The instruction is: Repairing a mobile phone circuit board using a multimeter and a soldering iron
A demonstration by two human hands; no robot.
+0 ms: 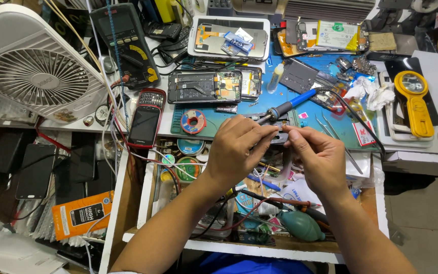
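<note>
My left hand [236, 147] and my right hand [320, 155] meet over the front edge of a blue work mat [259, 104]. The fingertips of both pinch a small dark flat part [280, 136] between them. A soldering iron [292, 104] with a blue handle lies just behind the hands. Its metal tip end runs down to my left fingers, and I cannot tell whether it touches them. An opened phone [204, 87] with its board exposed lies on the mat behind my left hand.
A solder spool [193, 122], a red-and-black keypad phone [147, 119] and a multimeter [125, 45] lie to the left, beside a white fan [31, 66]. Tweezers [336, 134] and a yellow magnifier [414, 101] lie to the right. Below the hands an open drawer holds wires and a green blower bulb [300, 226].
</note>
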